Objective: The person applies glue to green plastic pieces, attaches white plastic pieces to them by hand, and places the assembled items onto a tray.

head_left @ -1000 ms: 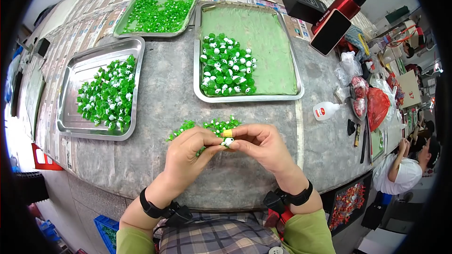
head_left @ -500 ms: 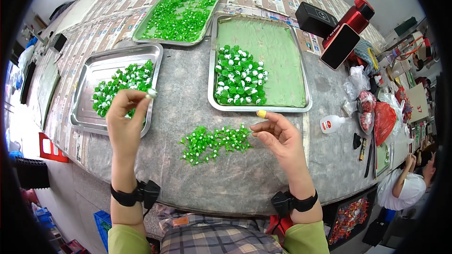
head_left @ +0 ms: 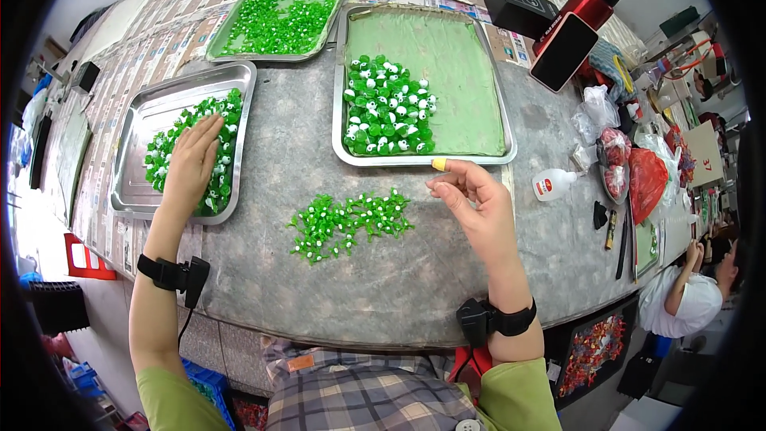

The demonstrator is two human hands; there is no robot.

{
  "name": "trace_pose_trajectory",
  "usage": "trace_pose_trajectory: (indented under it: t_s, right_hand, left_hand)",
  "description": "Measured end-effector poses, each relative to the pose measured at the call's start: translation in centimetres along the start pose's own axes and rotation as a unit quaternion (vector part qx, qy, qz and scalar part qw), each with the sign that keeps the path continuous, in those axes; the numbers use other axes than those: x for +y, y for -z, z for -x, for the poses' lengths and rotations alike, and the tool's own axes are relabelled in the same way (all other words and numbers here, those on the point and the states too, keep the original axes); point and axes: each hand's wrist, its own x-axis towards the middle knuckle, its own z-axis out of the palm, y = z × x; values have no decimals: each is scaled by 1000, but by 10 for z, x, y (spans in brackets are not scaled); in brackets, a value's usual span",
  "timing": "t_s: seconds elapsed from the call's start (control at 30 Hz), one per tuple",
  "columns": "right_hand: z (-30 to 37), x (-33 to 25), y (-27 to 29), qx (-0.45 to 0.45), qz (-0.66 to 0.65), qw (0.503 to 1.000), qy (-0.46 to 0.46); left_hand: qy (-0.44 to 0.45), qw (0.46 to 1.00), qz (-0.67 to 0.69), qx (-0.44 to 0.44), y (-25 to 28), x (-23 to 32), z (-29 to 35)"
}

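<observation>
My left hand (head_left: 191,156) lies over the left metal tray (head_left: 132,206), its fingers stretched out across a heap of green-and-white round beads (head_left: 209,198). No bead shows in it, though its palm side is hidden. Above the grey table top, my right hand (head_left: 472,198) is held with the thumb and a fingertip brought together; whatever they pinch is too small to make out. One of its fingers wears a yellow tip cover (head_left: 439,164). Left of this hand lies a loose pile of small green pieces with white spots (head_left: 347,222).
A green-lined tray (head_left: 463,72) beyond my right hand holds round green-and-white beads at its left. Another tray (head_left: 319,46) of small green pieces stands farther back. Rightward are a white bottle (head_left: 552,184), phone (head_left: 564,52), red flask (head_left: 586,1), black box (head_left: 520,8) and plastic bags (head_left: 645,183).
My left hand has moved left and down onto the beads in the left tray; the white-and-green piece it pinched no longer shows. My right hand stays near its place. The whole view has shifted slightly.
</observation>
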Motion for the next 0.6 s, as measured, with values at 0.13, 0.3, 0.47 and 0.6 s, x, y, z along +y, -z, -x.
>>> trace_pose_trajectory:
  t_s: [0.13, 0.3, 0.47, 0.6]
  right_hand:
    - [1, -3, 2, -20, 71, 997, 20]
    - [3, -3, 1, -163, 250, 954, 33]
    - [5, 0, -3, -181, 330, 923, 76]
    - [5, 2, -2, -178, 362, 913, 60]
  left_hand:
    - [27, 999, -33, 9, 1, -49, 13]
    - [136, 987, -87, -20, 16, -70, 27]
    - [131, 980, 103, 105, 33, 5, 2]
    - [102, 856, 502, 74, 23, 99, -14]
